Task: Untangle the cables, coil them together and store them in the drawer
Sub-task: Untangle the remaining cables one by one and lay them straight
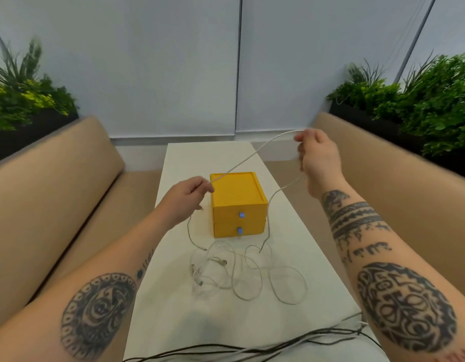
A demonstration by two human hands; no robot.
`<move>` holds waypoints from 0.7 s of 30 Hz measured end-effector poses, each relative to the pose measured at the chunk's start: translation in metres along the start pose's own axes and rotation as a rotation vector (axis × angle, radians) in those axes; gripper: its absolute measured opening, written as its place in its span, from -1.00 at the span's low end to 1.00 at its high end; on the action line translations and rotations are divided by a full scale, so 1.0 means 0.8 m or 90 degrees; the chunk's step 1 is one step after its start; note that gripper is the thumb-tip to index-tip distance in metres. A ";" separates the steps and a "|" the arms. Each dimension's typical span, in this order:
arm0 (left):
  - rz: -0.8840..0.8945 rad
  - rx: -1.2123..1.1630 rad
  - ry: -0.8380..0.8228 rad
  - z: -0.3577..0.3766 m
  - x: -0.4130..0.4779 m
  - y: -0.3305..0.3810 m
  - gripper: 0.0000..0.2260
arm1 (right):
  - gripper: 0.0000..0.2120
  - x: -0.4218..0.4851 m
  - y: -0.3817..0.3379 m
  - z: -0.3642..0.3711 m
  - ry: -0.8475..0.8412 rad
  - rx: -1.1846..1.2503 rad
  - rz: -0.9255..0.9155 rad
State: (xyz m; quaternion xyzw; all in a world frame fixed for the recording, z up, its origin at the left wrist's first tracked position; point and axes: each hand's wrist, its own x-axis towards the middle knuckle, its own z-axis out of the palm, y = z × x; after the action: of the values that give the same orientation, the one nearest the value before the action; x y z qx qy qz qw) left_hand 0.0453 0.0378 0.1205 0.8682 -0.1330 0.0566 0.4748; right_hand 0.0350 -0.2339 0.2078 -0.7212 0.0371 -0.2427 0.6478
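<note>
A white cable (252, 153) is pinched by the left hand (185, 198) and the right hand (319, 155). Tangled loops (222, 262) are spread on the surface (200, 158).

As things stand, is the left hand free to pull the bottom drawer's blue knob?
Probably not yet: the left hand pinches the white cable, though it hangs close beside the yellow drawer box and nothing blocks the lower knob.

right hand (317, 155): blurred, its hold on the white cable (252, 155) hidden under curled fingers | left hand (185, 197): cable hidden inside the grip | tangle (242, 273) below both grips: strand crossings unclear, plugs (222, 262) too small to identify | dark cables (278, 348): cut off by bottom edge
</note>
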 end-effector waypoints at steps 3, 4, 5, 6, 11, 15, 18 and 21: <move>-0.044 -0.004 0.000 0.006 -0.006 -0.026 -0.75 | -0.70 0.004 0.014 -0.014 0.034 0.021 0.026; -0.052 -0.021 -0.002 0.008 -0.005 -0.027 -0.76 | -0.70 0.004 0.021 -0.018 0.047 0.020 0.038; -0.062 -0.055 -0.002 0.009 -0.004 -0.024 -0.77 | -0.70 0.003 0.029 -0.022 0.066 0.019 0.053; -0.068 -0.080 0.004 0.009 -0.002 -0.019 -0.78 | -0.70 0.003 0.038 -0.025 0.083 0.006 0.068; -0.025 -0.023 0.029 0.010 0.011 0.014 -0.81 | -0.70 -0.003 0.083 -0.028 0.048 -0.353 0.155; 0.039 0.128 0.000 0.017 0.022 0.043 -0.86 | -0.58 -0.030 0.059 0.001 -0.052 -0.492 -0.084; 0.090 0.129 0.006 0.025 0.024 0.058 -0.84 | -0.66 -0.053 0.044 0.039 -0.304 -0.500 -0.102; 0.071 0.009 0.031 0.029 0.022 0.062 -0.84 | -0.64 -0.071 0.041 0.066 -0.447 -0.331 0.033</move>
State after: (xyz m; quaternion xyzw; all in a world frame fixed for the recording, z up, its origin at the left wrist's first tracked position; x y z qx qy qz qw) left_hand 0.0477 -0.0102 0.1524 0.8609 -0.1694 0.1051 0.4681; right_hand 0.0144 -0.1700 0.1574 -0.8978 -0.1075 0.0512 0.4239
